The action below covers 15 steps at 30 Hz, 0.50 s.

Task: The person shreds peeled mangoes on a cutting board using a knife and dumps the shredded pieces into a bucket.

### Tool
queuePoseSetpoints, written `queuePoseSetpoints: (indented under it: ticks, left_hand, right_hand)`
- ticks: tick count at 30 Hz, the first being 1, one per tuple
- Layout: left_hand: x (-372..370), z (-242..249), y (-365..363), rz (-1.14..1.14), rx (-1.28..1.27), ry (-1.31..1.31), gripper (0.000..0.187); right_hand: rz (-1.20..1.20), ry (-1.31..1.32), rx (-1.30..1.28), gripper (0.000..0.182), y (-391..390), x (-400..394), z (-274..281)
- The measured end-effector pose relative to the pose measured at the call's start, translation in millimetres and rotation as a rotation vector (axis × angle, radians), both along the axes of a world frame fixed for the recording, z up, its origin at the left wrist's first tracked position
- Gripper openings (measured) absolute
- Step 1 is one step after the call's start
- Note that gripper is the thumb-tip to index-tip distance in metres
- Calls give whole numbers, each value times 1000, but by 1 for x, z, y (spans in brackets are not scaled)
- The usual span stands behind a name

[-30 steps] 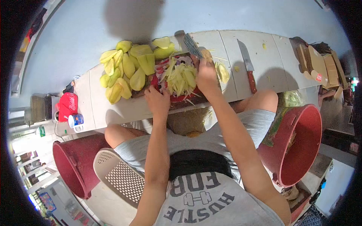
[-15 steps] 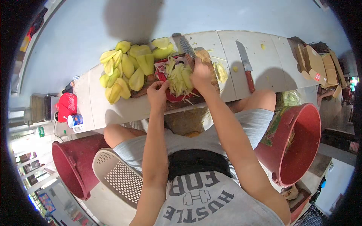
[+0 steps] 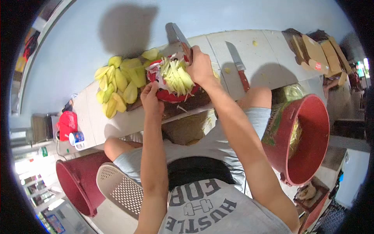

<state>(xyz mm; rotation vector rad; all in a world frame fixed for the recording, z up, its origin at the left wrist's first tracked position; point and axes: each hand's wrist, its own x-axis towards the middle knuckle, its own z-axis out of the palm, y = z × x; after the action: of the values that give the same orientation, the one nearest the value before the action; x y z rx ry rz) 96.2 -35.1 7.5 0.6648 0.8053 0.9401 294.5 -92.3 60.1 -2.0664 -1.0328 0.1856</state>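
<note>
Presently, the shreds lie heaped on a red-and-white liner, cloth or plastic, on the board in front of the person. The right hand is closed around the handle of the knife, blade pointing away toward the wall; this hand hides part of the board. The left hand has thumb and fingers drawn together at the liner's near-left edge; whether it grips the liner cannot be told.

The peeled fruit is piled left of the liner, close beside it. A second knife lies on the counter to the right, with boxes farther right. A mug stands near the left end.

The right bucket contains pale strips; the left bucket stands beside a perforated chair, its contents indistinct.
</note>
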Motion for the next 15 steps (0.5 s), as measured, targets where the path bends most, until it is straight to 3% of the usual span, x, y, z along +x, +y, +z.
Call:
queuePoseSetpoints:
  ticks: [5,11,13,15]
  left_hand:
    - [68,68,-41,-196,86,-206,11]
    - [173,142,-164,-546,92,-410,7]
    - [203,152,-211,-684,53,-429,7]
    - [225,156,-254,-779,222,-347,10]
  right_hand:
    - [-104,-103,65,25,-78,49,90]
    - [-410,-472,85,36,-260,102,176]
    - [-585,-362,-79,42,-315,106,197]
    - [-670,-353,-123,45,-368,124,190]
